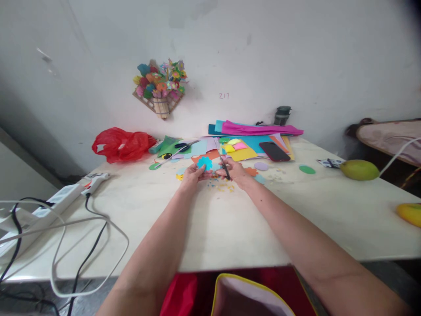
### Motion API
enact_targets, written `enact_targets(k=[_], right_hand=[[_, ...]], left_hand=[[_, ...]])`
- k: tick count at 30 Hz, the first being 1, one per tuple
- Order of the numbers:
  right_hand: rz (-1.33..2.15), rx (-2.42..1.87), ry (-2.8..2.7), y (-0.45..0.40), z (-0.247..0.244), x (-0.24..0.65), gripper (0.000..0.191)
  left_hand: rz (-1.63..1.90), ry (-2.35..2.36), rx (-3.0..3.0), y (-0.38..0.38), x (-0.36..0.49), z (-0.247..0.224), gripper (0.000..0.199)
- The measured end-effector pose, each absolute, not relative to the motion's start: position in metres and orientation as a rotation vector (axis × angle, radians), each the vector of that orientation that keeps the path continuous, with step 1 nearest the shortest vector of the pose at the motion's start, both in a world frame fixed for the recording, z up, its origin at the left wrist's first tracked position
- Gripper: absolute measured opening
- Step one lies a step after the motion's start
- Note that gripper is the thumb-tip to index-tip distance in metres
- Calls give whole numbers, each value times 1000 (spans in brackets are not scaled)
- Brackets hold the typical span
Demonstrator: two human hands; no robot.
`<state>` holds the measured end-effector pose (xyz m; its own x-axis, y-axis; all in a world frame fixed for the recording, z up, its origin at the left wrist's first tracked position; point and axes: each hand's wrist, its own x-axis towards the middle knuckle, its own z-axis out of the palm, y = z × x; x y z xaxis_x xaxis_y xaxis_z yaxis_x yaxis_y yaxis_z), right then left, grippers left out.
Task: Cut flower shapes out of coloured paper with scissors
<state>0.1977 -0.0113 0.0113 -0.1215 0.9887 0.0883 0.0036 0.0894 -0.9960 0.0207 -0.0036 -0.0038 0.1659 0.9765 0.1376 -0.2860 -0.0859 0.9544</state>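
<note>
Yellow-edged, the bag (pixel 238 287) opens at the bottom centre of the frame, below the front edge of the table (pixel 223 237). Both forearms reach up from the lower corners to the middle. At the centre, the left hand (pixel 193 174) pinches a blue flower (pixel 205 163), thumb on its face and fingers under it; the flower is round and scalloped, with no clear long axis. Just right of it, the right hand (pixel 237 172) has its fingers curled about the black handles of the scissors (pixel 225 171). Their long axis runs steeply, leaning a little left, with the tips toward the top of the frame and handles lowest; whether the blades are parted cannot be told. Scraps (pixel 221 188) lie below the hands, coloured paper (pixel 245 155) above, and a phone (pixel 274 151) to the upper right.
</note>
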Motion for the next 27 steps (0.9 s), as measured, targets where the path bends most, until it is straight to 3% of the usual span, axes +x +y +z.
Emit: enact_targets(k=[17, 27], right_hand=[[1148, -1075, -1288, -11, 10, 190, 41], [1281, -1064, -1392, -11, 7, 197, 33]], left_hand=[[1104, 799, 1261, -4, 24, -10, 35], [1286, 792, 1171, -2, 21, -7, 36]])
